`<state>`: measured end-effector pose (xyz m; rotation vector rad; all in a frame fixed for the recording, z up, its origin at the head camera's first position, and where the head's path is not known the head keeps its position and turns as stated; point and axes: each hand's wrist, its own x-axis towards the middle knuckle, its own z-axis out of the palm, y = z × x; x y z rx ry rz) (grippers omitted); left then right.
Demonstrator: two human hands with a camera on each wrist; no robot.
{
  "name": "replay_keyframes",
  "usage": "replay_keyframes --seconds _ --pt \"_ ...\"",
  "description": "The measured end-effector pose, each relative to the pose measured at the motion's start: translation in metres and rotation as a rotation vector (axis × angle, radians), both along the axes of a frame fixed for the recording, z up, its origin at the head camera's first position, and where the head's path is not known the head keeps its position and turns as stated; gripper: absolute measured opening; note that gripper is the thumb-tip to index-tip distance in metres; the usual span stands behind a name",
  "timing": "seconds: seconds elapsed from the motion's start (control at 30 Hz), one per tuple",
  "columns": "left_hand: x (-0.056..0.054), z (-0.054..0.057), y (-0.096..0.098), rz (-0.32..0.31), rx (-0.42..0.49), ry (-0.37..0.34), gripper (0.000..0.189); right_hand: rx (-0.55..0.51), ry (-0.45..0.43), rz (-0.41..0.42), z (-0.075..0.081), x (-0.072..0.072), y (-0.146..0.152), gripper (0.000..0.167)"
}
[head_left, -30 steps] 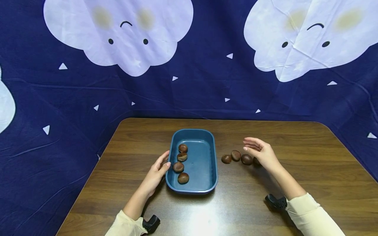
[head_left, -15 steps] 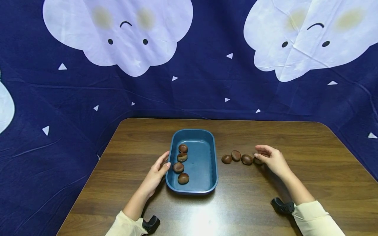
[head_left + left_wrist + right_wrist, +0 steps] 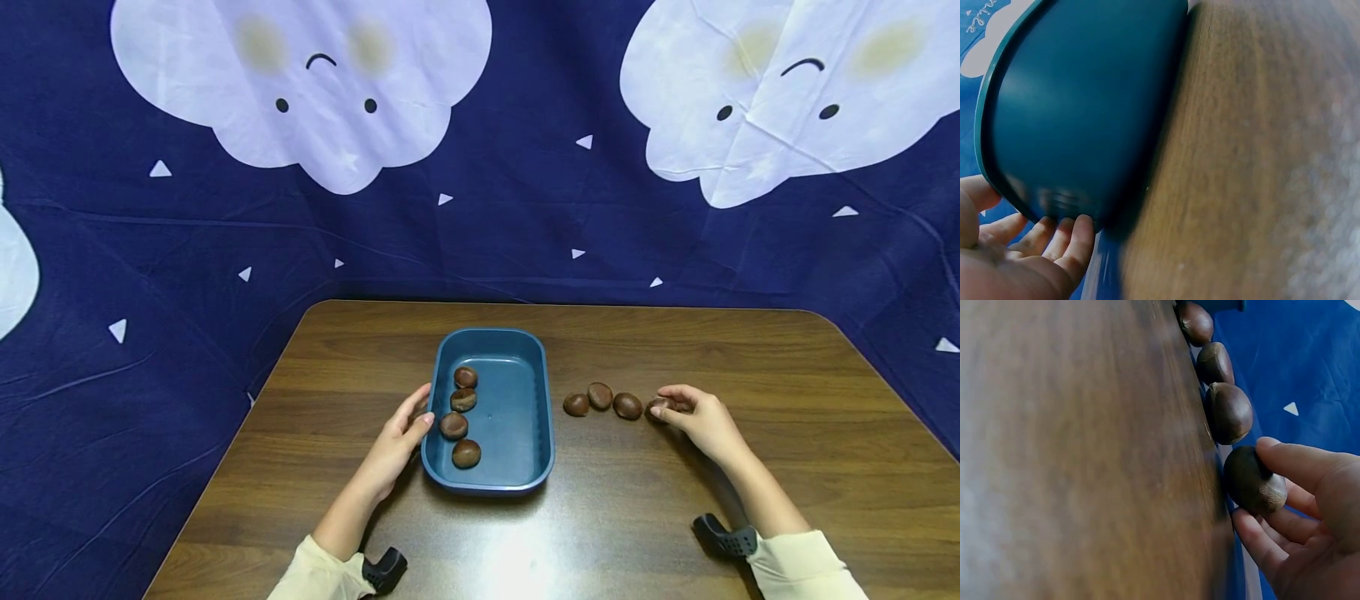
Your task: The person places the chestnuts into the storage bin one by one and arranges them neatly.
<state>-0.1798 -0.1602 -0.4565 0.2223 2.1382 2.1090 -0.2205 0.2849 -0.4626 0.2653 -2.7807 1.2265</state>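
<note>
Thumb at the rim and fingers against the outer wall, my left hand (image 3: 397, 437) holds the left side of a blue rectangular tray (image 3: 517, 486). Several brown chestnuts lie in a line along the tray's left inside, the nearest chestnut (image 3: 467, 453) close to its front. Right of the tray, my right hand (image 3: 701, 421) pinches a chestnut (image 3: 1250, 481) between thumb and fingers, at the right end of a row. Beside it in that row are three more: a chestnut (image 3: 627, 406), a chestnut (image 3: 600, 396) and a chestnut (image 3: 576, 405). The tray's inside is hidden in the left wrist view.
Both hands work over a brown wooden table (image 3: 810, 400) with rounded back corners. Behind it hangs a dark blue cloth (image 3: 525, 225) with white clouds and small triangles. A black wrist device (image 3: 723, 537) sits at the right cuff, a similar device (image 3: 385, 570) at the left.
My right hand has come down and to the right, from above the row onto its rightmost chestnut, which it now pinches. The left hand and tray stay in place.
</note>
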Motion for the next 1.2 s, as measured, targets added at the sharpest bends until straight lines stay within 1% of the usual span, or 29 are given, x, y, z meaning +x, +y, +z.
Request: replay_keyframes --seconds 0.2,0.3,0.4,0.57,0.9,1.1,1.2 --pt "0.0 0.0 0.0 0.001 0.0 -0.006 0.049 0.001 -0.003 -0.003 -0.001 0.004 0.0 0.039" --pt "0.0 0.001 0.0 0.001 0.002 -0.011 0.049 -0.014 0.008 -0.015 0.0 0.005 -0.001 0.038" --pt "0.0 0.001 0.0 0.0 0.004 -0.011 0.049 -0.027 0.032 -0.02 0.002 0.005 -0.002 0.037" --pt "0.0 0.001 0.0 0.0 0.009 -0.009 0.049 -0.048 0.083 -0.005 0.005 0.004 -0.005 0.033" --pt "0.0 0.002 0.001 -0.001 0.012 0.0 0.05 -0.088 0.141 0.02 0.018 0.0 -0.016 0.03" --pt "0.0 0.001 0.0 0.002 0.006 0.0 0.05 -0.132 0.159 0.041 0.029 -0.005 -0.033 0.03" --pt "0.0 0.001 0.0 0.002 0.008 0.002 0.05 -0.155 0.146 0.061 0.036 -0.007 -0.044 0.03"
